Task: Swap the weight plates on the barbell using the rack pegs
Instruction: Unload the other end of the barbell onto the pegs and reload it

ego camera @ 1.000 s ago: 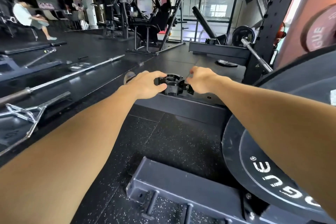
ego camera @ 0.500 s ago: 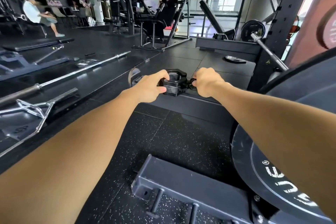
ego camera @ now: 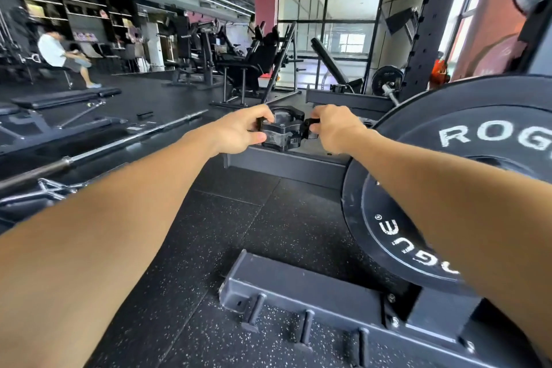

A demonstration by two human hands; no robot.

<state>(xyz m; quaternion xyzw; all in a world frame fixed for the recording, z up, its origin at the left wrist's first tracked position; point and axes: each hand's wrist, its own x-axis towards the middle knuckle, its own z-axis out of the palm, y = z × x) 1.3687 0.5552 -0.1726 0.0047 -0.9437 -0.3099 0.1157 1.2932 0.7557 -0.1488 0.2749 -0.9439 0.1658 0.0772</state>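
Observation:
A black barbell collar (ego camera: 282,131) sits out in front of me at arm's length, its round opening facing me. My left hand (ego camera: 239,131) grips its left side with thumb and fingers. My right hand (ego camera: 331,128) pinches the collar's lever on the right. A big black Rogue weight plate (ego camera: 466,140) fills the right side, close beside my right forearm, and a second black plate (ego camera: 388,236) stands lower down behind it. The barbell sleeve itself is hidden behind the collar and my hands.
The rack's base beam (ego camera: 313,290) with short pegs lies on the rubber floor below. A rack upright (ego camera: 433,18) stands at right. Bare barbells (ego camera: 119,143) lie on the floor at left, with benches and machines behind. A person sits far left.
My view has risen and swung right, bringing more of the big plate into sight. Both hands stay on the collar; the right hand now pinches its lever further out.

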